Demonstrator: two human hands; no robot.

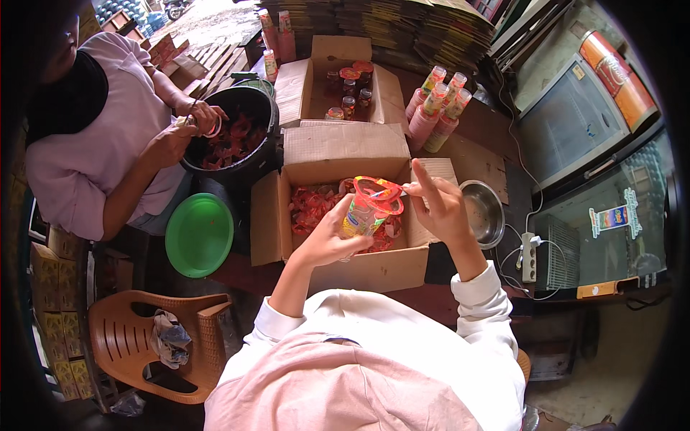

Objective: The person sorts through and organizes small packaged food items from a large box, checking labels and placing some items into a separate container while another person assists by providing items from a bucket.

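Above an open cardboard box (pixel 346 147), my left hand (pixel 327 241) is wrapped round a clear plastic cup (pixel 356 221) with a coloured printed wall. A red printed film lid (pixel 372 185) stands partly lifted from the cup's rim. My right hand (pixel 444 208) pinches the edge of that lid at the cup's right side, its index finger pointing up. Below the cup, the box holds a heap of crumpled red film lids and clear plastic (pixel 309 205). My hands hide part of the heap.
At left, a person holds a cup over a black bucket (pixel 272 108) of red scraps. A green basin (pixel 200 235), metal bowl (pixel 483 215), second box (pixel 392 90) with filled cups, stacked cups (pixel 440 111), power strip (pixel 530 257) and brown chair (pixel 122 337) stand around.
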